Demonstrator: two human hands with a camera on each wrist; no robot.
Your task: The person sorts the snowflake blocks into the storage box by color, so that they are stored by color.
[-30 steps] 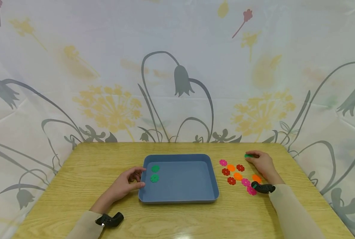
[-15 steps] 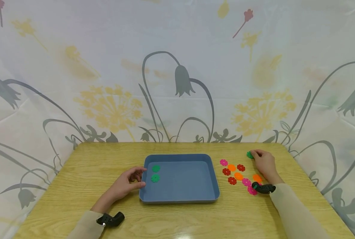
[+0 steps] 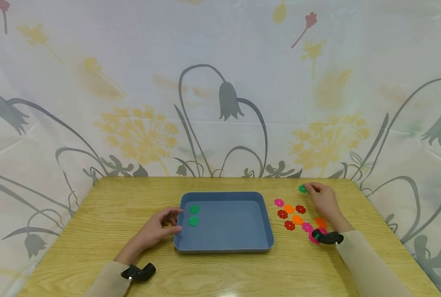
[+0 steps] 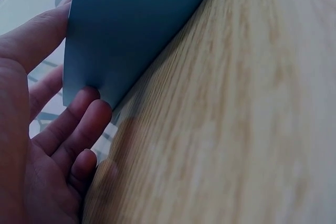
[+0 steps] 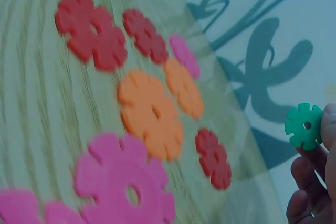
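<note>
A blue rectangular tray (image 3: 224,251) lies on the table with two green notched discs (image 3: 194,222) inside near its left side. My left hand (image 3: 159,227) grips the tray's left wall; the left wrist view shows fingertips (image 4: 96,116) against the wall's outer face and other fingers reaching past the rim. My right hand (image 3: 324,200) pinches a green notched plastic disc (image 5: 303,126) between thumb and fingers, raised above the table's back right. Below it lie loose red discs (image 3: 289,225), orange discs (image 3: 297,220) and pink discs (image 3: 307,227). The wrist device partly covers some pink ones.
The wooden table (image 3: 220,272) ends at the back against a flower-printed curtain (image 3: 224,144). The loose discs lie close to the tray's right wall. A black wrist device (image 3: 328,237) hangs low over the nearest discs.
My right hand has lifted the green disc from the far right of the pile, turned its face to view and moved slightly up and left. The left hand stays on the tray.
</note>
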